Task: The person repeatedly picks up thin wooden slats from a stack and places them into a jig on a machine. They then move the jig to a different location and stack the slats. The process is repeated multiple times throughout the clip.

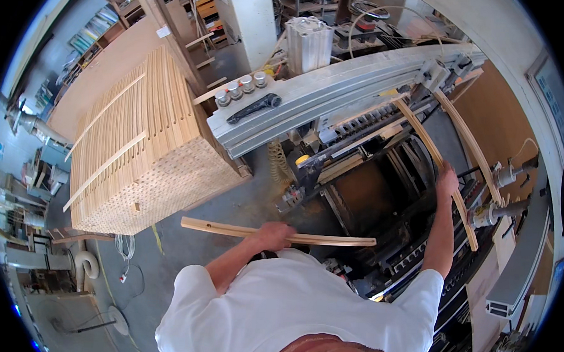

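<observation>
My left hand [273, 234] grips a long, slightly curved wooden slat [223, 229] near its middle and holds it level above the floor, in front of my chest. Farther out, my right hand [446, 180] rests on another curved wooden slat [422, 135] that lies on the bed of a grey metal drilling machine [323, 96]. A third curved slat [469, 143] lies just right of it on the machine.
A tall stack of matching curved slats [142, 145] stands on the floor to my left. The machine's aluminium beam carries round knobs [242, 86] and a black handle [255, 107]. Shelving and other machines line the far left; a wooden panel [495, 122] stands at right.
</observation>
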`<action>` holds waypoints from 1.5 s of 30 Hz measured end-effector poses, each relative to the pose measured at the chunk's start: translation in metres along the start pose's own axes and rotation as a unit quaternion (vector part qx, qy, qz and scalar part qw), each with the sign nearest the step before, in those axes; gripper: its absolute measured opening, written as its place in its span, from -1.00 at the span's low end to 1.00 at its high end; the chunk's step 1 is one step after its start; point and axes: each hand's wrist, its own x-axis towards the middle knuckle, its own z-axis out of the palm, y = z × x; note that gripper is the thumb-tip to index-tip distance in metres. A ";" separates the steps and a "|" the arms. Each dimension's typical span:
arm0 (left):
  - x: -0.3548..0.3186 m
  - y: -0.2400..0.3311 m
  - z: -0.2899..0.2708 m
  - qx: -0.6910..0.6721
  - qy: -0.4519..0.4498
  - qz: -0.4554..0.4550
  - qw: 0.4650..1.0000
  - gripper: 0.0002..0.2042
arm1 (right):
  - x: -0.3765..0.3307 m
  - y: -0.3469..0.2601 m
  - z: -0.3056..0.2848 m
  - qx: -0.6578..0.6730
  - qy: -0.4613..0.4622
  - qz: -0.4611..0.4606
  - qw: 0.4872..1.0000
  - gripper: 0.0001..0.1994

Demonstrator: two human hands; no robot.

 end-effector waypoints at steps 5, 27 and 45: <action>0.009 -0.015 0.016 0.051 -0.070 -0.042 0.995 -0.67 | 0.001 0.000 0.004 -0.039 -0.007 0.030 0.999 -0.71; -0.061 0.018 -0.043 -0.026 0.030 -0.082 0.996 -0.61 | 0.011 -0.009 -0.006 -0.069 -0.071 0.028 0.995 -0.66; -0.470 -0.113 -0.215 -0.388 0.426 -0.221 0.787 -0.54 | -0.195 -0.277 -0.053 0.476 0.009 -0.022 0.879 -0.78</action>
